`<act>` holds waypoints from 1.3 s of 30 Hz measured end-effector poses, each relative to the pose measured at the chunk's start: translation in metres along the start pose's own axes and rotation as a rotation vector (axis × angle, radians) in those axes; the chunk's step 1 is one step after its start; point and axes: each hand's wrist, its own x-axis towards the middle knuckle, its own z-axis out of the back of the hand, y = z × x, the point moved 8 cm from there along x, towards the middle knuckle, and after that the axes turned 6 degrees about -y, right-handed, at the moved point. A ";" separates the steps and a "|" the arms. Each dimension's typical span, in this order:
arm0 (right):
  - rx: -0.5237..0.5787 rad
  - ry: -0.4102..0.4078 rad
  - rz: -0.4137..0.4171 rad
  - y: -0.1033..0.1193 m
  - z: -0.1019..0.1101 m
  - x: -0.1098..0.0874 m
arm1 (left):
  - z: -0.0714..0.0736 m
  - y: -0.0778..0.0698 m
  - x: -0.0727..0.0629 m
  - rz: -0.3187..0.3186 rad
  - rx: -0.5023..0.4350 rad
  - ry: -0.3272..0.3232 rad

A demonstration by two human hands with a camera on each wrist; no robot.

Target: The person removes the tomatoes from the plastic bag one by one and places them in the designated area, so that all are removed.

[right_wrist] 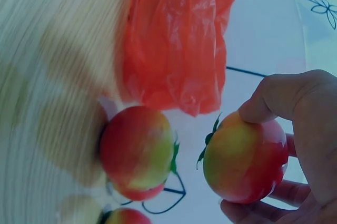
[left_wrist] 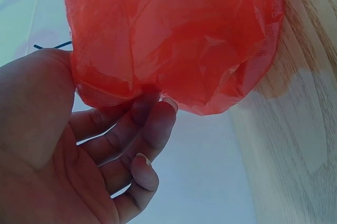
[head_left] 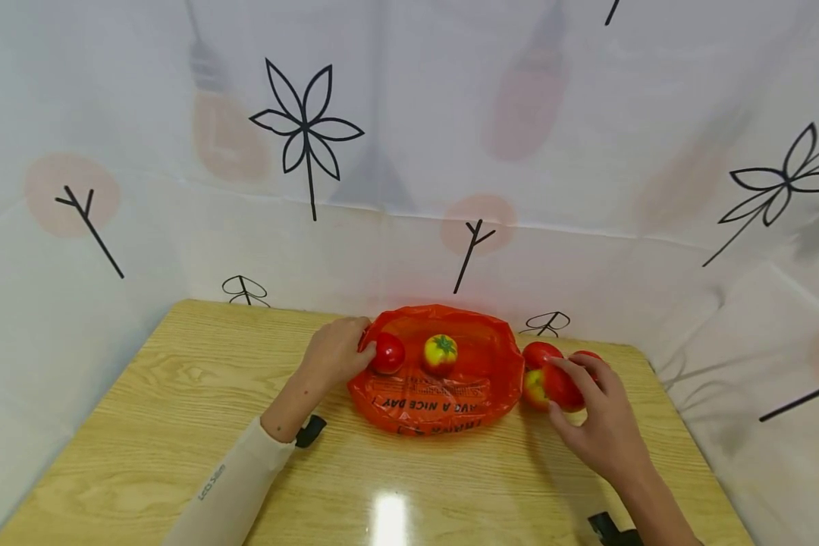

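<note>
A red plastic bag (head_left: 486, 334) with printed lettering stands on the table, its mouth spread wide. Inside it lie a red tomato (head_left: 388, 353) at the left and a yellow-and-red tomato (head_left: 440, 353) with a green calyx near the middle. My left hand (head_left: 334, 352) pinches the bag's left rim between thumb and fingers. To the right of the bag, my right hand (head_left: 602, 434) grips a red-and-yellow tomato (right_wrist: 243, 162), raised off the table in the right wrist view. Beside it, close to the bag, sit a yellowish tomato (head_left: 535, 390) and a red one (head_left: 541, 354).
Another red tomato (head_left: 590, 359) is partly hidden behind my right fingers. The wooden table (head_left: 300, 485) ends at a white patterned cloth (head_left: 382, 250) hanging at the back and sides.
</note>
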 end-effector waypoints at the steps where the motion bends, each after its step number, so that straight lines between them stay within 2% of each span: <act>1: -0.007 -0.001 -0.007 -0.002 0.001 -0.001 | 0.000 0.000 0.000 0.000 0.001 0.001; 16: -0.069 0.027 -0.121 -0.027 0.010 -0.014 | 0.000 0.000 0.000 0.000 0.007 0.010; 26: -0.070 -0.010 -0.125 -0.043 0.014 -0.023 | 0.000 0.000 0.001 -0.007 0.008 -0.004; 39: -0.086 0.081 -0.224 -0.067 0.002 -0.030 | 0.001 -0.001 0.001 -0.017 0.012 -0.001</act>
